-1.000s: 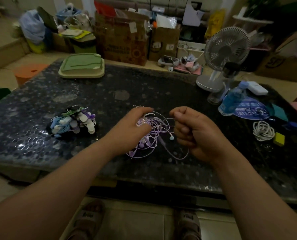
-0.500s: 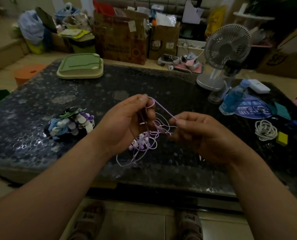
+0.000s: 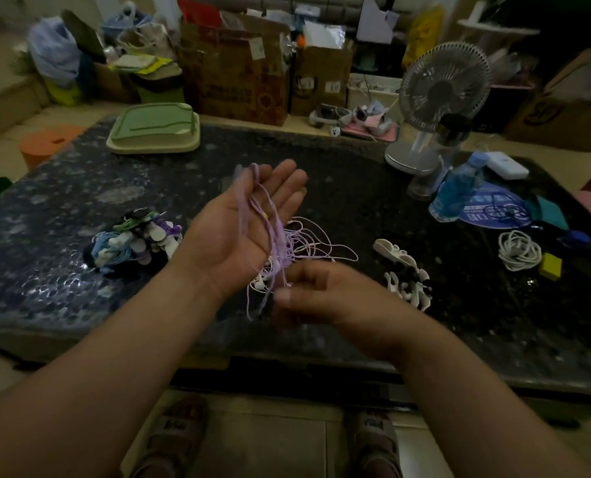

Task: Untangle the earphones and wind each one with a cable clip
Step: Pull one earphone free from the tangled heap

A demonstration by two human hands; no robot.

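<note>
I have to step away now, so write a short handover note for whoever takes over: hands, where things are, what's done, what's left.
Left hand: raised palm up, fingers open, the purple earphone tangle draped over it and hanging toward the table.
Right hand: blurred, at the low end of the tangle; grip cannot be told.
White clips: loose on the table, right of the hands.
Bundle pile: left of the hands, cables with clips; looks like finished work.
White coiled cable: far right, no clip seen on it.
Done: nothing yet on the purple tangle.
Left: separate the purple strands, wind each, clip each.
</note>
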